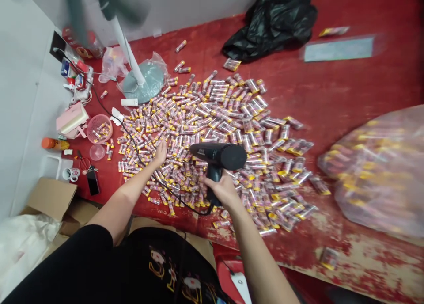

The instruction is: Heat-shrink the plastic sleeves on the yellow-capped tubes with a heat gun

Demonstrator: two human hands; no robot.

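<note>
My right hand (225, 190) is wrapped round the handle of a black hair dryer (212, 153), held above the pile with its nozzle pointing left. My left hand (160, 153) rests at the left part of the pile, fingers stretched out and touching the packs. A wide heap of small clear-wrapped tubes (205, 114) with yellow ends and pinkish labels covers the middle of the red table (347, 83). From the dryer's handle a black cord (132, 140) runs across the heap to the back left.
A fan's round base (145, 81) stands behind the heap. A pink basket (99, 129) holds some tubes. At left are a mug (71, 174), a phone (93, 182) and an orange-capped bottle (54, 143). A black plastic bag (274, 23) lies behind; a filled clear bag (380, 171) sits right.
</note>
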